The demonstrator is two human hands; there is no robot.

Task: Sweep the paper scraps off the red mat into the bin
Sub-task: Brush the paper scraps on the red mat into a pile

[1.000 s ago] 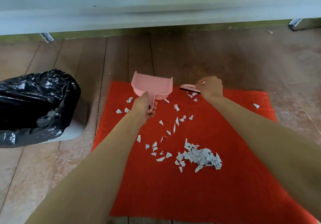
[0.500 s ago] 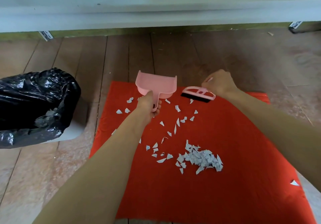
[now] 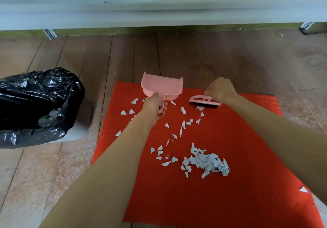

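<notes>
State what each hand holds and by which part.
Left hand grips the pink dustpan by its handle. Right hand holds the pink brush by its arched top.

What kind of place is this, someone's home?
Likely an indoor room, home or staged workspace; I cannot tell which. A red mat lies on a plank floor, beside a bin lined with a black bag, below a pale ledge.

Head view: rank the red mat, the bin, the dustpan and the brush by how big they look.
1. red mat, clearly largest.
2. bin, cut off at the left edge.
3. dustpan.
4. brush, smallest, though the right hand covers part of it.
</notes>
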